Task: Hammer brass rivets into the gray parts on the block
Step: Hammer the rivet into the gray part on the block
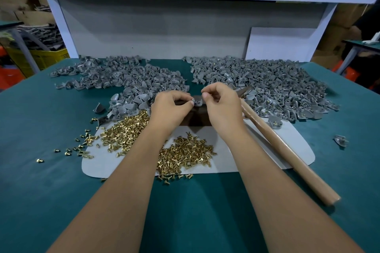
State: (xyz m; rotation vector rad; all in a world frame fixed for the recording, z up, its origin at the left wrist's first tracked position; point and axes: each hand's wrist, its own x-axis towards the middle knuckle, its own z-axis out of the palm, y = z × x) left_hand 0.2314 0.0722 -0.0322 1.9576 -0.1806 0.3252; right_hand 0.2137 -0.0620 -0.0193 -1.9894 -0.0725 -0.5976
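My left hand (171, 107) pinches a small gray part (195, 102) over the dark block (197, 118) at the table's middle. My right hand (221, 102) hovers just right of it, its thumb and forefinger pinched together on something tiny that I cannot make out. A hammer with a wooden handle (287, 150) lies on the table to the right of my right arm, its head hidden among gray parts. Brass rivets (185, 153) lie heaped on a white sheet (267, 150) below my hands, with a second heap (123, 131) to the left.
A pile of gray parts (123, 76) covers the back left of the green table, and a larger pile with rivets in them (267, 86) covers the back right. Loose rivets (82, 144) are scattered left. A lone part (341, 140) lies far right. A white shelf frame stands behind.
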